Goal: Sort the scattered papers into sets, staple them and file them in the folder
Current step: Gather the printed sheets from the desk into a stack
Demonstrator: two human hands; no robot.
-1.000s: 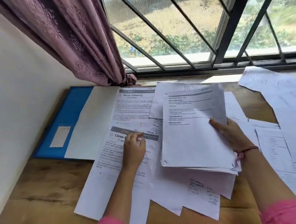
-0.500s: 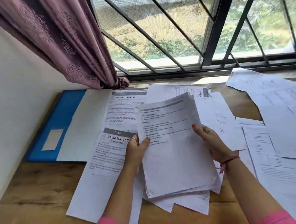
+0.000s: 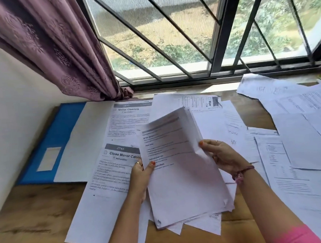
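A thick stack of printed papers (image 3: 182,176) is held tilted above the wooden table (image 3: 30,213) by both hands. My left hand (image 3: 142,175) grips its left edge, thumb on top. My right hand (image 3: 222,155) grips its right edge, bending the upper part upward. Under the stack lie loose sheets, one headed "Close Mirror Cabinet" (image 3: 110,173) and one headed "Mirror Cleaning" (image 3: 129,121). A blue folder (image 3: 52,143) lies open at the left, with a white sheet (image 3: 86,144) on its right half. No stapler is visible.
More scattered papers (image 3: 303,135) cover the right side of the table up to the window sill. A purple curtain (image 3: 57,52) hangs at the back left beside a white wall (image 3: 10,111). A barred window (image 3: 207,34) runs along the back.
My left hand left the "Close Mirror Cabinet" sheet and took the stack's left edge. The stack shifted left and rose, now tilted with its right upper side bent up.
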